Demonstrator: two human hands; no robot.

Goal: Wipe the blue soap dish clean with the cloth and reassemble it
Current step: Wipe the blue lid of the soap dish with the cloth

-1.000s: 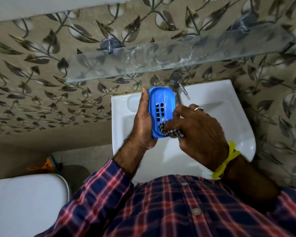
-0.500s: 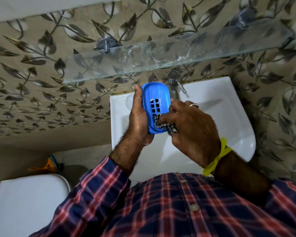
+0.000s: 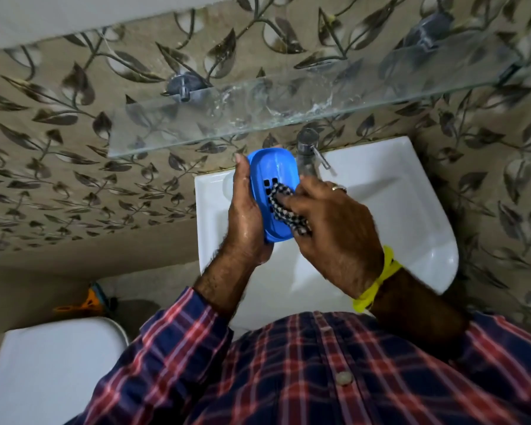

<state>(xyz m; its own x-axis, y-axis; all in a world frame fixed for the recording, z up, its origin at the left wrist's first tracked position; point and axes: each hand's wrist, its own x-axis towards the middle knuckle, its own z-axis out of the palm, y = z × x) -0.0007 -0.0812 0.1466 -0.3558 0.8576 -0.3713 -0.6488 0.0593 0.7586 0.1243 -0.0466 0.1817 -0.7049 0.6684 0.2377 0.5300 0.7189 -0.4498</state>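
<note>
Dish [image 3: 272, 176] sits over the sink [image 3: 411, 210], left hand [image 3: 246, 216] clamping its long edge, right hand [image 3: 328, 228] pinching the cloth [image 3: 281, 204] against the slotted face. Likely light, stiff, slick when wet (hold by the rims); the cloth is soft.

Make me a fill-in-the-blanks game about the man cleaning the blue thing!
1. The soap dish is the colour ____.
2. The left hand holds the dish, and the right hand rubs it with a checked ____.
3. Both hands are above the white ____, just in front of the tap.
4. The band on the right wrist is ____.

Missing words: blue; cloth; sink; yellow
</note>
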